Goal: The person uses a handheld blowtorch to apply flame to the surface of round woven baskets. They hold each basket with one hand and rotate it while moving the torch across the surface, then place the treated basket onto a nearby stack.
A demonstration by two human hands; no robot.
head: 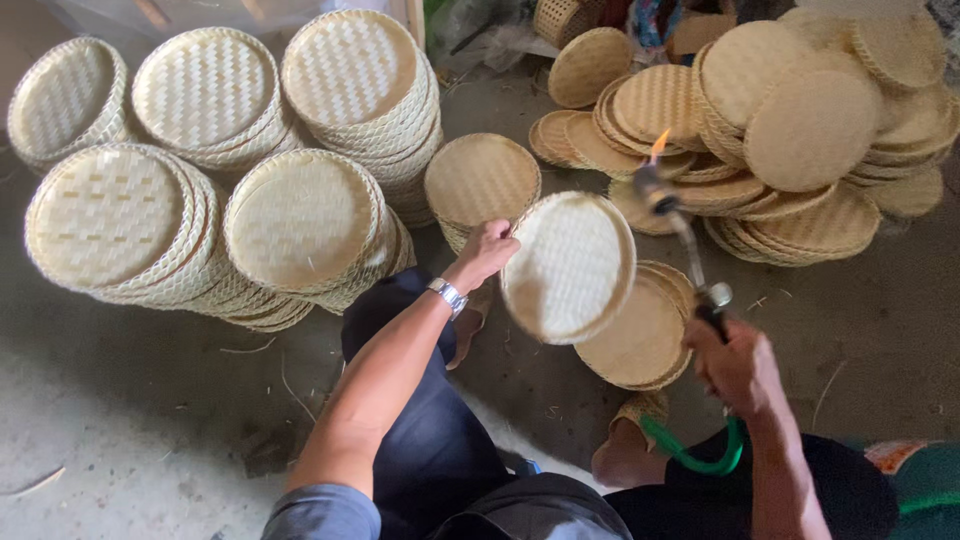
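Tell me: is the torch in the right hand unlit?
No, a flame burns at the tip of the torch held by the right hand.

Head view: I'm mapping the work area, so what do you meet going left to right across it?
Stacks of pale woven trays → left hand gripping the round woven tray → lit gas torch in the right hand → heap of browner woven discs.

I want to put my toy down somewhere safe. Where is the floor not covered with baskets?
Bare floor lies at lower left, below the pale tray stacks, and at right, below the brown tray heap. It is crowded around the left hand holding a tray and the right hand with the lit torch.
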